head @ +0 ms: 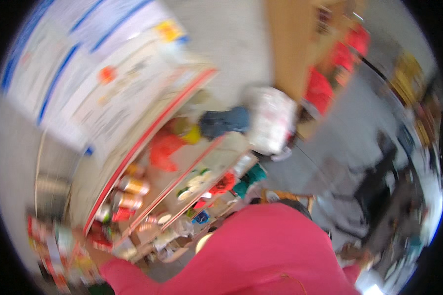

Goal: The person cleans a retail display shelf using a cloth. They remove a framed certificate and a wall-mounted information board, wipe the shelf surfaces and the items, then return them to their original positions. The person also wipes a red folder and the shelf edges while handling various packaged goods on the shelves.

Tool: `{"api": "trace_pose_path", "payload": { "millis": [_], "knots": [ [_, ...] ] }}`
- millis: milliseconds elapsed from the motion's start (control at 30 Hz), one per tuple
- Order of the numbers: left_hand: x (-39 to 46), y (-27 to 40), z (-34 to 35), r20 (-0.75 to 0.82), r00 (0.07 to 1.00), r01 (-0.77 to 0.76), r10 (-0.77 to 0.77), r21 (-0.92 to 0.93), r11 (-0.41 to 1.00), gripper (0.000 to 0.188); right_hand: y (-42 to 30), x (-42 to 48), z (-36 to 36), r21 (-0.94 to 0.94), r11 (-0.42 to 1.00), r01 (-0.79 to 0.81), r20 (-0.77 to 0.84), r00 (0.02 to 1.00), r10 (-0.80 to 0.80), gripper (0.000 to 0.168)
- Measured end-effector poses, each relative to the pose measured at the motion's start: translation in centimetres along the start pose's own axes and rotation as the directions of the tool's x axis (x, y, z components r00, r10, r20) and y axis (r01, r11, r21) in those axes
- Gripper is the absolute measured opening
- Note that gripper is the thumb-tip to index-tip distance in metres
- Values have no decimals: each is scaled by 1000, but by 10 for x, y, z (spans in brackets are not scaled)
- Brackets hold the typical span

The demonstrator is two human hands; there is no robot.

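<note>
A metal shelf unit (114, 177) with red-edged boards stands before me, tilted in this view. My left hand (84, 239) reaches to its near end, by a red package (100, 236). Blur hides its fingers and any hold. On the upper board are several cans (133, 185) and a red plastic bag (165, 149). White-and-green tubs (193, 184) and a red bundle (224, 183) lie on the board below. My right hand (362, 259) is a smear beside my pink sleeve at the lower right. Whether it holds anything cannot be made out.
Posters (107, 84) with writing cover the wall above the shelf. A white sack (271, 120) sits at the unit's far end, beside a wooden cabinet (289, 48) with red items (319, 90). A small wooden stool (280, 195) stands on the grey floor, near my body.
</note>
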State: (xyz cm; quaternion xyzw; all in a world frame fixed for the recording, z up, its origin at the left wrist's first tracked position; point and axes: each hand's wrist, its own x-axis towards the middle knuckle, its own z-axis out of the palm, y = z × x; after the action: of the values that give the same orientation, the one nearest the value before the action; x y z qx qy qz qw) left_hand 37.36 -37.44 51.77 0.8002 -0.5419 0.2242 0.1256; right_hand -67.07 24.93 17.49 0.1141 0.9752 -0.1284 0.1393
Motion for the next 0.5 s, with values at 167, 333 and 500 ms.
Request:
{"api": "trace_pose_path", "payload": {
  "millis": [167,333,500],
  "knots": [
    [-46,-66,-8,-149,989,26,-21,31,999,18,-122,-6,30,453,880,142,317,897,-308,51],
    [-63,-28,-8,-177,947,289,-268,107,951,17,-204,-38,29,619,785,-27,562,713,-419,51],
    [-67,-21,-33,-183,914,334,-362,-166,928,29,-245,-42,24,659,731,-174,688,532,-494,51]
  ]
}}
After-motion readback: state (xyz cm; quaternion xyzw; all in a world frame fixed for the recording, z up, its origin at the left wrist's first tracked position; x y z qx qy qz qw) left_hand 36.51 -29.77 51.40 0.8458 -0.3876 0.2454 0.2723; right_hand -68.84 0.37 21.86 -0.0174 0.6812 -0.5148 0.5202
